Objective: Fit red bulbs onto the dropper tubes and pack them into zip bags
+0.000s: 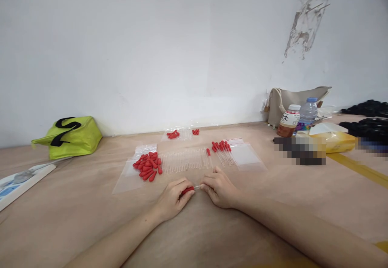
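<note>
My left hand (176,199) is closed around a red rubber dropper bulb (188,190). From the right, my right hand (220,189) pinches a thin glass dropper tube (197,187), whose end meets the bulb's mouth; how deep it sits I cannot tell. Beyond my left hand, a heap of loose red bulbs (147,165) lies on a clear plastic bag. A row of glass tubes (183,161) is spread out in the middle. To its right, several droppers with bulbs fitted (222,148) rest beside and partly on another clear bag (248,157).
Near the wall lies a clear pack with more red bulbs (173,134) and tubes. A lime-green bag (74,136) stands at left, near a white tray-like board (27,183). At right are a brown drink bottle (288,121), a water bottle (308,112), a beige bag (275,104) and a yellow packet (338,140).
</note>
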`<state>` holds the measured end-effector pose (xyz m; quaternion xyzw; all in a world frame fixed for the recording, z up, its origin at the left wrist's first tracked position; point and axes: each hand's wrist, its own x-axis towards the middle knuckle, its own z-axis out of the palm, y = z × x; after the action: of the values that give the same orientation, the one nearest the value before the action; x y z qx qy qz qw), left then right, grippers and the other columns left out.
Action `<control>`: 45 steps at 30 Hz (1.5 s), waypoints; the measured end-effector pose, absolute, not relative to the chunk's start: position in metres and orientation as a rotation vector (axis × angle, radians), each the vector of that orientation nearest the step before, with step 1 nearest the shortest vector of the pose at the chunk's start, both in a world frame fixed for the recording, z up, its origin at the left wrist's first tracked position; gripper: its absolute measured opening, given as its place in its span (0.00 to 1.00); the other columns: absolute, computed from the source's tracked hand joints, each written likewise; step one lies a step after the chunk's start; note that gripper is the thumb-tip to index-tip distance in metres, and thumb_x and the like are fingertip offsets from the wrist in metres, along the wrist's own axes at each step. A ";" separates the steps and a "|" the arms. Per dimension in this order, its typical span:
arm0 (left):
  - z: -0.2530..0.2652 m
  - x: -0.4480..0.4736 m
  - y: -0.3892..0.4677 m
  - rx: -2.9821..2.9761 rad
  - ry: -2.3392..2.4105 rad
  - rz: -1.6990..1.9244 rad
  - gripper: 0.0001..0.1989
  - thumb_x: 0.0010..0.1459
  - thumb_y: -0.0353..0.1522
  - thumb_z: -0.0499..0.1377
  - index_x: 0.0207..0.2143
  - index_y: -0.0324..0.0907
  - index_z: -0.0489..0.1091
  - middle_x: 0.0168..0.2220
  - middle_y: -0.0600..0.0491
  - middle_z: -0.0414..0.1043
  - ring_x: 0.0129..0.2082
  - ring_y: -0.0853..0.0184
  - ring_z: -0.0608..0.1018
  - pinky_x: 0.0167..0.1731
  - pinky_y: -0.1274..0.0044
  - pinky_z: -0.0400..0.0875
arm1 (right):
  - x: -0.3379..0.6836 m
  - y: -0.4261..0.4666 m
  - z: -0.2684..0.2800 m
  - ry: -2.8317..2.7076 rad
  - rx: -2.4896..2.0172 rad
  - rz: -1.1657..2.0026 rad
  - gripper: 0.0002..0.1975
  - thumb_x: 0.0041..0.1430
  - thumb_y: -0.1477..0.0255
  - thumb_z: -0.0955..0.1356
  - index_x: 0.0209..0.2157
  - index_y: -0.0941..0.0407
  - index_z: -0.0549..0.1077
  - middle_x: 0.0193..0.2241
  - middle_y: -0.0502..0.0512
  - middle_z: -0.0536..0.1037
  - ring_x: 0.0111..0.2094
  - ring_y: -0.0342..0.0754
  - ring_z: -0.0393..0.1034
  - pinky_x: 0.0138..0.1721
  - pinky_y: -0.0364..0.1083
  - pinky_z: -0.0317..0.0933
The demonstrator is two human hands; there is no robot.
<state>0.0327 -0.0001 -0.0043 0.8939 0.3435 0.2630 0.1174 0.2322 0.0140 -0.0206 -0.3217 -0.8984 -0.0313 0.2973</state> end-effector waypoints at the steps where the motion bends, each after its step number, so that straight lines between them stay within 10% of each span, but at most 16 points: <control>1: -0.004 0.033 0.000 2.623 0.999 0.764 0.11 0.60 0.32 0.47 0.32 0.39 0.67 0.28 0.52 0.66 0.28 0.69 0.68 0.29 0.78 0.62 | 0.232 0.014 -0.021 -2.391 -0.854 -0.079 0.12 0.59 0.74 0.57 0.25 0.58 0.66 0.23 0.51 0.71 0.26 0.41 0.61 0.32 0.44 0.46; 17: -0.006 0.014 0.008 2.591 1.254 0.927 0.21 0.57 0.31 0.52 0.54 0.46 0.55 0.47 0.48 0.63 0.43 0.64 0.68 0.42 0.71 0.65 | 0.246 0.021 -0.009 -2.130 -1.207 -0.165 0.09 0.56 0.72 0.60 0.27 0.56 0.70 0.26 0.52 0.74 0.30 0.44 0.64 0.33 0.46 0.46; 26: -0.005 0.017 0.011 2.606 1.121 0.808 0.08 0.58 0.30 0.49 0.36 0.42 0.67 0.34 0.51 0.68 0.34 0.67 0.71 0.36 0.76 0.65 | 0.255 0.087 0.001 -1.766 -1.757 -0.124 0.08 0.55 0.69 0.59 0.30 0.57 0.66 0.25 0.55 0.74 0.28 0.48 0.67 0.33 0.47 0.48; 45: -0.005 0.017 0.014 2.619 1.100 0.797 0.08 0.58 0.30 0.50 0.37 0.42 0.67 0.35 0.52 0.67 0.36 0.67 0.70 0.37 0.75 0.64 | 0.243 0.095 -0.013 -1.835 -1.822 -0.092 0.09 0.54 0.67 0.60 0.28 0.56 0.68 0.25 0.53 0.75 0.31 0.47 0.66 0.40 0.48 0.45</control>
<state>0.0170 0.0139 -0.0053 0.8836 0.3712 0.2689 0.0952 0.2425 0.0952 -0.0132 -0.6773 -0.6822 -0.0343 0.2734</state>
